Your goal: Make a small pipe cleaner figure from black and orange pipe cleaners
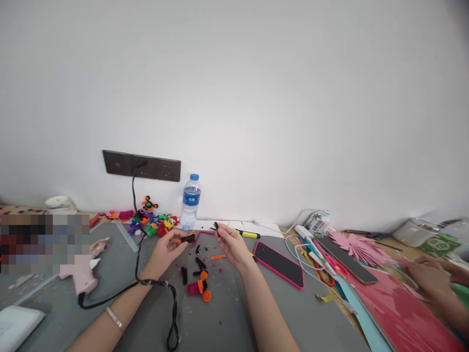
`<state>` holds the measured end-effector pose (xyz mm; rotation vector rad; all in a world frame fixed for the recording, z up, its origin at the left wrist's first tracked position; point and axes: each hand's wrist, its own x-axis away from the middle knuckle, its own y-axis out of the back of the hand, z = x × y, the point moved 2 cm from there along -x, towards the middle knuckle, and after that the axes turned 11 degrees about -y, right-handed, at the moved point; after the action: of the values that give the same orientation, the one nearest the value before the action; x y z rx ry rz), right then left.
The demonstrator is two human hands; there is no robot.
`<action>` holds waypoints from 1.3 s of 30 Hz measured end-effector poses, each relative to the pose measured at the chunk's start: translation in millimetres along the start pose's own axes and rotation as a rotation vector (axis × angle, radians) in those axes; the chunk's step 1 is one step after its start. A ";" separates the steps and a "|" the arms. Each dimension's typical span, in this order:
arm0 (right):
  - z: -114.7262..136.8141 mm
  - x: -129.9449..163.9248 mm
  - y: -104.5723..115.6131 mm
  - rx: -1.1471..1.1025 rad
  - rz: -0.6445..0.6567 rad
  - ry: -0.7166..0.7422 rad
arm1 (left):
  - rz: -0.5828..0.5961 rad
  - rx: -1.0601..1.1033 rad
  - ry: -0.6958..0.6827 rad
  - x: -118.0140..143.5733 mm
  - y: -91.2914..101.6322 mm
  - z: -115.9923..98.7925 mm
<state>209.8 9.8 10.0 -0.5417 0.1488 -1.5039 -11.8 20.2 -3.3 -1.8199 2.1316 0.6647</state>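
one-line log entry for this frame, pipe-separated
left hand: pinches black pipe-cleaner piece | right hand: pinches small black bit | mat: black, orange scraps | phone: right of hands

a water bottle [191, 201] stands by the wall, a phone [279, 264] lies on the table [234, 318], maybe a glue gun [85, 274] at left.

A black fuzzy piece [188, 238] is showing at centre frame, orange and black bits [201, 281] lying below it. A pink-edged black phone [279, 264] is resting right of centre; a blue-capped bottle [191, 201] is standing above centre-left.
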 end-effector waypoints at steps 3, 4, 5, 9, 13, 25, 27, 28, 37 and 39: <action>-1.8 -3.2 4.1 0.130 -0.058 0.043 | -0.002 0.008 0.007 -0.3 -0.5 -1.8; -2.5 -4.0 5.2 0.142 -0.060 0.050 | -0.003 0.011 0.009 -0.4 -0.7 -2.3; -3.1 -4.4 6.1 0.159 -0.060 0.057 | -0.004 0.013 0.009 -0.4 -0.8 -2.8; -5.4 -2.9 6.2 0.516 -0.094 0.150 | -0.006 0.012 0.006 -0.4 -0.8 -3.0; -11.4 1.4 3.9 0.772 -0.113 0.180 | -0.007 -0.001 0.009 -0.5 -0.6 -2.7; -7.6 -0.2 11.7 1.239 -0.206 0.394 | -0.013 -0.001 0.020 0.2 -1.5 -3.1; -10.5 -1.6 10.8 1.267 -0.193 0.383 | -0.005 0.008 0.018 0.1 -1.9 -3.7; -12.0 -2.3 10.0 1.283 -0.192 0.380 | -0.006 0.012 0.016 0.0 -2.0 -4.5; -12.5 -1.4 4.4 1.405 -0.205 0.370 | 0.008 0.031 0.021 0.3 -1.0 -9.6; -12.0 0.0 3.2 1.421 -0.201 0.367 | 0.009 0.025 0.015 0.5 -1.0 -7.4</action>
<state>207.6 6.7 -1.8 0.8757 -0.6803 -1.4963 -10.1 15.9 2.7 -1.8089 2.1490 0.6265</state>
